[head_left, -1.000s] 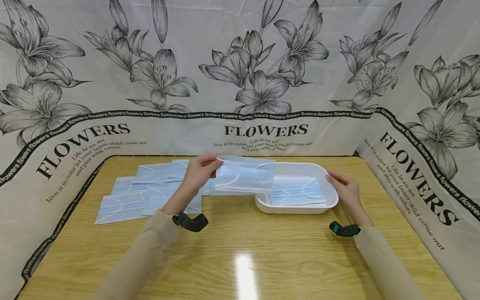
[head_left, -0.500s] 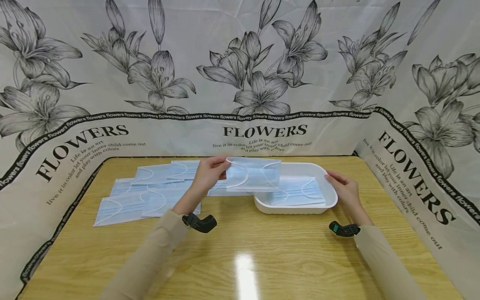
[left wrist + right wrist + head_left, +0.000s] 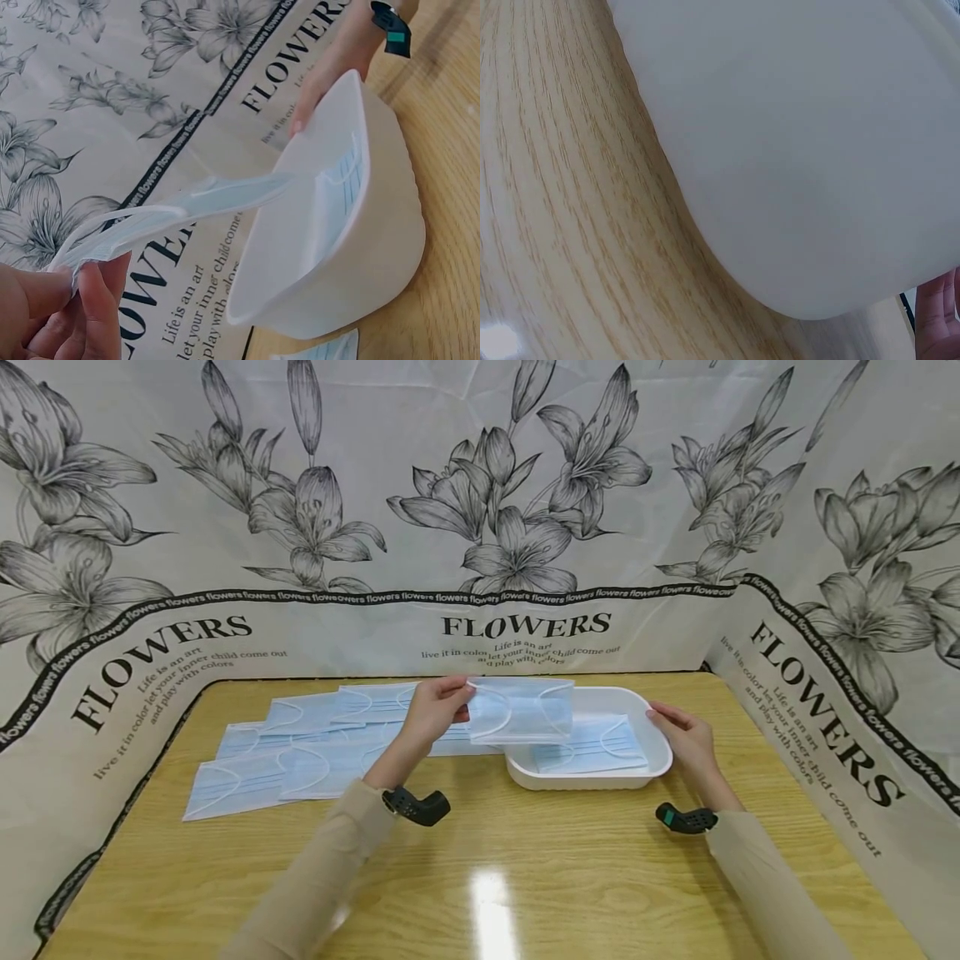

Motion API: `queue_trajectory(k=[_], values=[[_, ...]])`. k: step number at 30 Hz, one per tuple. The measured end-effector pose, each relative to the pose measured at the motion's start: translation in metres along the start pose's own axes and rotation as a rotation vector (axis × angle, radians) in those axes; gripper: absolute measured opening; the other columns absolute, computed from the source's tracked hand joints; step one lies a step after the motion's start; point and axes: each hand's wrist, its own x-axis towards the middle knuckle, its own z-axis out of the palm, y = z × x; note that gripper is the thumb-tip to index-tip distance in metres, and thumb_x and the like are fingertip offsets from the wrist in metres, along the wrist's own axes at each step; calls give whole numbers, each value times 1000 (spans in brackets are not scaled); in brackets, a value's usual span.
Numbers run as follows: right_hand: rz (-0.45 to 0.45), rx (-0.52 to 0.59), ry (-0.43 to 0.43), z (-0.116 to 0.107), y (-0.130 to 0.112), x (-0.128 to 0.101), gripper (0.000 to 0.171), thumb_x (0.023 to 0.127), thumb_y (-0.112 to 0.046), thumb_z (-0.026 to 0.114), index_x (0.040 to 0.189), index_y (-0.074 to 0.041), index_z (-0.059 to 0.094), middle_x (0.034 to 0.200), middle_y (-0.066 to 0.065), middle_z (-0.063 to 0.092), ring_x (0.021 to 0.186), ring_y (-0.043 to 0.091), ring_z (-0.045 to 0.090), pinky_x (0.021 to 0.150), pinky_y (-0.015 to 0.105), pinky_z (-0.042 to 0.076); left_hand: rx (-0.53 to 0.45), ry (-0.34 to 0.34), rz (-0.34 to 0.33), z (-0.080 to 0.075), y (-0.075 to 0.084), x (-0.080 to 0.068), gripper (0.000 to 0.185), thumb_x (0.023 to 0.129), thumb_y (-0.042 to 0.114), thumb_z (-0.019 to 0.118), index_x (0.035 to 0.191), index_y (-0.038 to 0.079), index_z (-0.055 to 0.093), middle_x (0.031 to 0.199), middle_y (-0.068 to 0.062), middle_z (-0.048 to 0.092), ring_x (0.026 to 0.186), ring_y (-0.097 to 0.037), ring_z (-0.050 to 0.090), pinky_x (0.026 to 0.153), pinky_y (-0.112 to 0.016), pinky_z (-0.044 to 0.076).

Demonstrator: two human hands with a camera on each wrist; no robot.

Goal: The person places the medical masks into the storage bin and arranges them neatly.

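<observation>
Between thumb and fingers my left hand (image 3: 437, 706) pinches one corner of a pale blue face mask (image 3: 522, 712). The mask hangs over the left end of a white plastic tub (image 3: 585, 782), and its white ear loops show. In the left wrist view that mask (image 3: 187, 206) appears edge-on, stretching from the fingers (image 3: 96, 300) toward the tub's opening. Another blue mask (image 3: 600, 747) lies flat inside the tub. My right hand (image 3: 690, 739) grips the tub's right rim; in the right wrist view the tub wall (image 3: 802, 150) fills most of the picture, with fingers (image 3: 937, 315) at the lower right corner.
Several blue masks (image 3: 240, 783) lie overlapping on the left of the wooden table (image 3: 405, 885), spreading toward the tub. White cloth (image 3: 525, 643) printed with flowers stands at the back and both sides. Each wrist wears a black strap-on device (image 3: 420, 807).
My left hand has moved to the right with the mask, bringing it further over the tub. My right hand stays at the rim, and the view has shifted slightly.
</observation>
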Motion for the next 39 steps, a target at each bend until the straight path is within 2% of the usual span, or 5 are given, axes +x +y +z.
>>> queue_trajectory(k=[7,14,25,34,39], values=[[-10,-7,-7,0,2,2,63,90,-47,60,139,-9,51,145,9,50,109,-2,52,80,3,47,-6,-25,3,10,-3,3,33,96,11,59,128,6,62,109,-17,69,58,-4,59,60,-18,54],[14,44,-10,1,2,1,63,89,-46,62,139,-9,51,141,5,53,105,-3,52,79,4,48,-37,-30,-1,20,-6,8,35,95,8,59,129,2,60,114,-21,68,56,-2,59,60,-18,55],[12,47,-19,0,4,-1,64,89,-48,62,140,-11,51,144,9,50,104,-3,53,79,5,48,-77,-45,-57,31,-14,14,37,96,9,58,132,0,56,117,-22,66,57,-3,57,58,-16,54],[19,27,-27,-1,3,-4,62,92,-48,58,142,-12,48,149,12,44,117,6,51,82,5,47,-105,-57,-93,42,-19,16,39,96,12,58,134,2,55,121,-19,65,64,-5,56,62,-17,55],[-9,22,-15,-1,6,-5,64,90,-48,60,140,-10,50,145,10,49,110,1,52,80,4,47,-109,-64,-110,50,-18,17,40,96,13,58,135,3,55,121,-16,66,65,-5,57,62,-16,54]])
